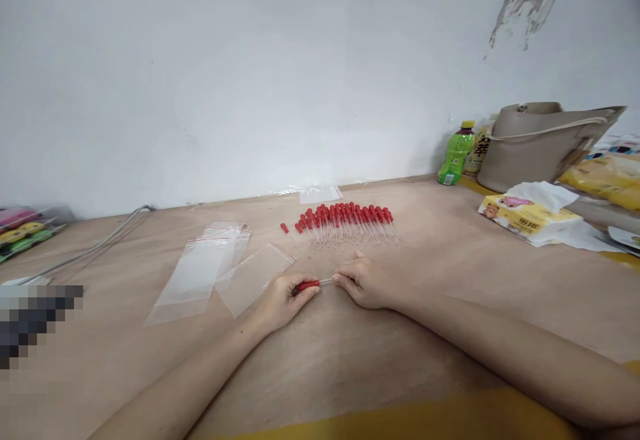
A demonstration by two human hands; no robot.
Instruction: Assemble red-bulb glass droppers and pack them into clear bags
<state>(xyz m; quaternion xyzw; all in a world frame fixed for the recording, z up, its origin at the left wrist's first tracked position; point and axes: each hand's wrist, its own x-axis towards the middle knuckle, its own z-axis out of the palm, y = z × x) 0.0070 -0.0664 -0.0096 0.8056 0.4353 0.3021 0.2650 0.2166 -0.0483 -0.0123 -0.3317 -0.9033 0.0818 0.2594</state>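
Note:
My left hand is closed around the red rubber bulb of a dropper, just above the brown table covering. The dropper's thin clear tube points right, and my right hand pinches its far end; the tip is hidden in the fingers. Behind my hands lies a row of several droppers, red bulbs toward the wall and clear tubes toward me. One single dropper lies slightly apart at the row's left end. Clear zip bags lie flat to the left of my left hand.
A small zip bag lies behind the droppers. At right stand a green bottle, a grey handbag and a yellow tissue pack. A grey cable and colourful packets are at left. The white wall bounds the table behind.

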